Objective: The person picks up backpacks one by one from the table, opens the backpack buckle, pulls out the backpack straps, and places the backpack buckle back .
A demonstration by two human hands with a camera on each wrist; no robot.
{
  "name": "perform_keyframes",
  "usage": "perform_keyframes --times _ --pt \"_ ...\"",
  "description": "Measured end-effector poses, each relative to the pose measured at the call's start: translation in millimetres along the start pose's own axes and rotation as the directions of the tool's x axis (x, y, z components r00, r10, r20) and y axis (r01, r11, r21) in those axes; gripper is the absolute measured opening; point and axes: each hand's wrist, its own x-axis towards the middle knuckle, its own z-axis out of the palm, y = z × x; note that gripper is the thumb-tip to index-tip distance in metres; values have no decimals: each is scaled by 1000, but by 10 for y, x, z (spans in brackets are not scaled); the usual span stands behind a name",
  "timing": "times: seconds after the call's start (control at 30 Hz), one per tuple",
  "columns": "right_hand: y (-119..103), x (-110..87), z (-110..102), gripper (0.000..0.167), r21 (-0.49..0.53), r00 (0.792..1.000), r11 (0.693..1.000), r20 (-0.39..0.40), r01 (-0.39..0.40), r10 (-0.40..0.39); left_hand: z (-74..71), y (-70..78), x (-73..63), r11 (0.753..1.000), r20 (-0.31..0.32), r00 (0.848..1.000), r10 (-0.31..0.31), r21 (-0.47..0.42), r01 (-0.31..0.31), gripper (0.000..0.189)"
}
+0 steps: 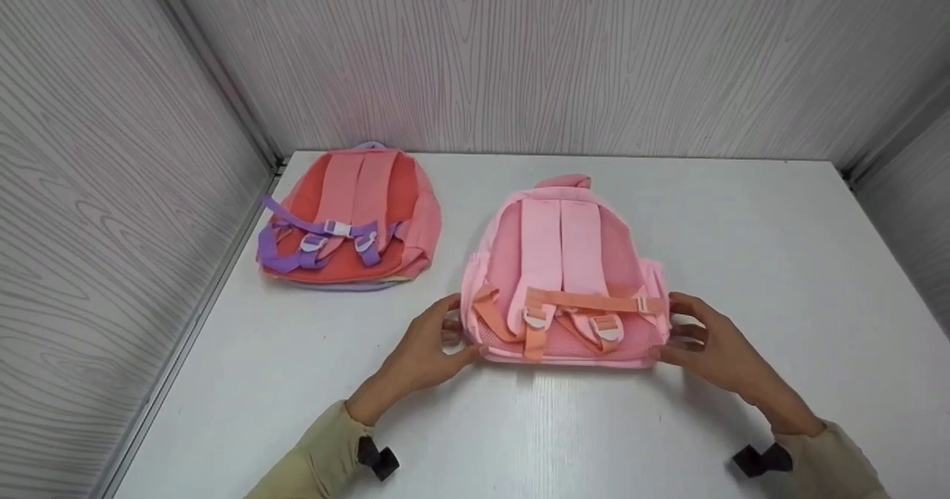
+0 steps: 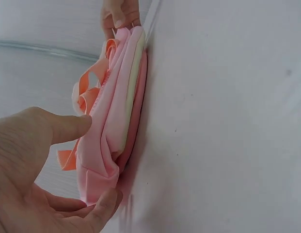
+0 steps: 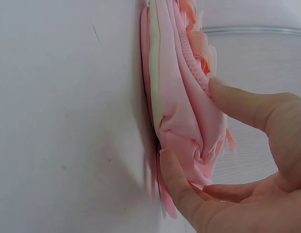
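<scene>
A light pink backpack (image 1: 581, 254) lies with its shoulder straps facing up in the head view. Orange webbing (image 1: 594, 301) with pale buckles crosses its lower half. At its lower left corner my left hand (image 1: 429, 349) grips the side, the thumb on the upper face. My right hand (image 1: 718, 350) holds the opposite corner in the same way. Both wrist views show thumb on top and fingers along the side and lower edge: left hand (image 2: 39, 160), right hand (image 3: 271, 160). The backpack's underside is hidden.
To the left, near the back, lies a second backpack (image 1: 355, 187), coral and red with purple straps (image 1: 289, 261), also strap side up. A white table (image 1: 297, 380) carries both. Grey wood-grain panels (image 1: 519, 61) enclose the back and sides.
</scene>
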Motion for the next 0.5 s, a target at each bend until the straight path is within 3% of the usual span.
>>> perform_keyframes --times 0.23,0.5 --pt "-17 -6 4 88 35 1000 999 10 6 -7 31 23 16 999 9 999 -31 -33 31 86" --pt "11 10 -6 85 27 1000 1000 9 -12 11 37 24 32 998 8 1000 -16 -55 17 85"
